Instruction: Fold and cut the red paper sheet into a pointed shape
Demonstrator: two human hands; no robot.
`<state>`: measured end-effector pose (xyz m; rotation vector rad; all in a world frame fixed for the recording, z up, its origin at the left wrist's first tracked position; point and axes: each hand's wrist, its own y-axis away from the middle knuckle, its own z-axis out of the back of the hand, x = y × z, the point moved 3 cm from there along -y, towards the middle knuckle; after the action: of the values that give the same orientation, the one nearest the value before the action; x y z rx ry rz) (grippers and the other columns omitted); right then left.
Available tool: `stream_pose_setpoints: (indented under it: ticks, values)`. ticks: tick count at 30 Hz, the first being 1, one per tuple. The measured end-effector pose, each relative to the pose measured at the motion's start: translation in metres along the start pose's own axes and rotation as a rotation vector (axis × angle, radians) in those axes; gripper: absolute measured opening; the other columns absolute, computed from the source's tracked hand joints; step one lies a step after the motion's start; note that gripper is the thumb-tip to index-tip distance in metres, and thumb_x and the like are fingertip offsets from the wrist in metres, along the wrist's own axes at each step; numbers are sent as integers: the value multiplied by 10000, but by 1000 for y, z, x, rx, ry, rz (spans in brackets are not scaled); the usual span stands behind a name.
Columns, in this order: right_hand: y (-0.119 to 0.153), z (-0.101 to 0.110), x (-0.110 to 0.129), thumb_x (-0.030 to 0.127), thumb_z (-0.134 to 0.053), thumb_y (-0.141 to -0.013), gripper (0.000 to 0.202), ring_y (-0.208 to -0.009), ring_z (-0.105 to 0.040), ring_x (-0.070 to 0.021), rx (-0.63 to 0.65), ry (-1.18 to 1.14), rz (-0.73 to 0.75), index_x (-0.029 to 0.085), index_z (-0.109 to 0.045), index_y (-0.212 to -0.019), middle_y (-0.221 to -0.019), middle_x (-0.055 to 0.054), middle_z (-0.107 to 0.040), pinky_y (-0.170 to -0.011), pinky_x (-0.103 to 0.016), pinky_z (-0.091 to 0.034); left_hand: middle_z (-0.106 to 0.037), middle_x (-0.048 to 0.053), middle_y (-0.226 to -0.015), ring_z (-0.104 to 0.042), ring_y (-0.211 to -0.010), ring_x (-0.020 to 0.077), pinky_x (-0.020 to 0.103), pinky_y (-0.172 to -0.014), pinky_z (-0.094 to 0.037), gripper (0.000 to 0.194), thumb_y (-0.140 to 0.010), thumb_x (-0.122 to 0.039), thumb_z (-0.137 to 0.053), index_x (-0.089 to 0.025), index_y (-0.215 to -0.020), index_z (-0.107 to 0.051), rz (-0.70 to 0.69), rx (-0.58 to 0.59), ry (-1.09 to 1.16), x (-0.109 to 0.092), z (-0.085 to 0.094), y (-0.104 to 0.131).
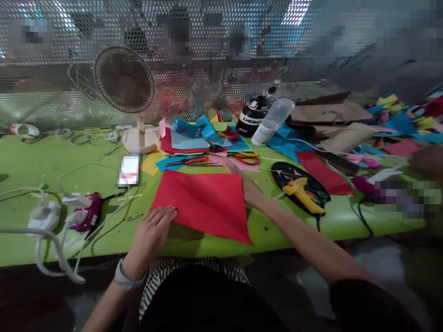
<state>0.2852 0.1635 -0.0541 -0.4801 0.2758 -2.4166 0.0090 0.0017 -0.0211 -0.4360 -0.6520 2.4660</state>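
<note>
A sheet of red paper (207, 200) lies in front of me, slightly bent, its lower right corner reaching toward the table's front edge. My left hand (154, 228) is closed at the paper's lower left edge, fingertips over its top face. My right hand (246, 186) is at the paper's upper right edge, partly behind it. Its fingers are blurred and partly hidden, so their grip is unclear. Just beyond the sheet are orange-handled pliers (194, 160) and red-handled scissors (247, 159).
Right of my forearm, a yellow glue gun (304, 196) rests on a black tray (282, 170). A fan (140, 138), phone (129, 170) and corded power adapters (85, 214) are on the left. Behind stand a black jar (251, 117), a clear bottle (273, 122) and coloured paper scraps (398, 122).
</note>
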Motion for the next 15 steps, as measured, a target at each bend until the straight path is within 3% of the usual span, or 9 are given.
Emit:
stream_pose_setpoints:
  ticks: [3, 6, 9, 12, 15]
  values:
    - [44, 1, -3, 234, -450, -916, 811, -1419, -326, -273, 37, 41, 81, 263, 51, -1553, -1596, -112, -213, -1099, -488, -386, -716, 81, -1123, -668, -1042, 208, 430, -960, -531, 303, -903, -93, -473, -196, -1151, -613, 40, -8, 15, 10, -6, 2]
    - [78, 9, 3, 112, -528, -818, 1008, -1460, -225, -293, -60, 152, 186, 278, 173, -1524, -1629, -92, -21, -1084, -498, -403, -708, 82, -1137, -671, -1039, 206, 387, -918, -555, 299, -912, -113, -461, -196, -1159, -606, 156, 31, 15, 17, -9, 4]
    - [97, 18, 16, 29, -551, -770, 971, -1468, -184, -319, -173, 255, 320, 363, -67, -1542, -1632, -24, 24, -1102, -527, -368, -705, 85, -1136, -678, -1013, 221, 370, -855, -578, 306, -920, -148, -446, -195, -1183, -596, 286, 111, -36, 23, -11, 10]
    - [100, 15, 26, 27, -523, -790, 745, -1444, -277, -269, -77, 184, 442, 334, -393, -1457, -1582, -29, -276, -1134, -527, -325, -668, 116, -1217, -647, -1093, 252, 422, -924, -547, 357, -901, -136, -428, -182, -1218, -587, 297, 200, -105, 26, -13, 14]
    - [95, 7, 27, 13, -425, -802, 600, -1350, -448, -183, 62, -35, 480, 248, -560, -1337, -1400, -65, -553, -1094, -442, -409, -502, 146, -1432, -477, -1322, 285, 496, -1074, -420, 432, -883, -132, -436, -164, -1302, -534, 195, 272, -91, 14, -14, 10]
